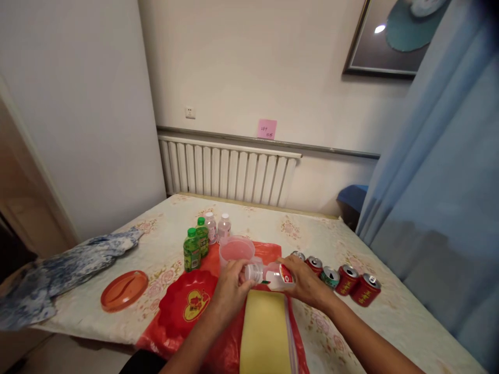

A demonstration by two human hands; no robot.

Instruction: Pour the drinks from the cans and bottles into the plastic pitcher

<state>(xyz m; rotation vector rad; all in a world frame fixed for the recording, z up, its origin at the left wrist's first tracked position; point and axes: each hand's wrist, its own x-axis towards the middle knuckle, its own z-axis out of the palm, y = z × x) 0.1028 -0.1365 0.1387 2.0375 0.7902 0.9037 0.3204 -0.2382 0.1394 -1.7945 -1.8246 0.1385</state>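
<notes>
Over to the far left of the hands, a blue-and-white cloth point(70, 265) lies crumpled at the table's point(390, 306) edge, and nearer in sits an orange lid point(124, 290), flat on the flowered covering. Closer still, just left of the left hand point(230, 288), a red dish point(187, 304) with a yellow heart mark rests on a red plastic sheet point(268, 252). Behind that hand stand two green bottles point(196, 248) and, a little beyond them, two small pale pink bottles point(217, 227), all upright. Directly beyond the grip is a pink cup point(236, 251), open-mouthed and upright, its rim just past the fingertips. The left hand is curled around the neck end of a small clear bottle point(273, 275), which lies tipped on its side between both hands, its mouth pointing toward the cup; whether a cap is under those fingers I cannot tell. The right hand point(307, 283) clasps the bottle's base end, where a red label shows, fingers wrapped over the top. Just beneath the held bottle, toward the person, a pale yellow pad point(265, 332) lies lengthwise on the red sheet. To the right of the right hand, a row of red cans point(356, 285), with one green-topped can among them, stands well clear of the grip, their tops opened. Behind everything a white radiator point(228, 174) runs along the wall.
</notes>
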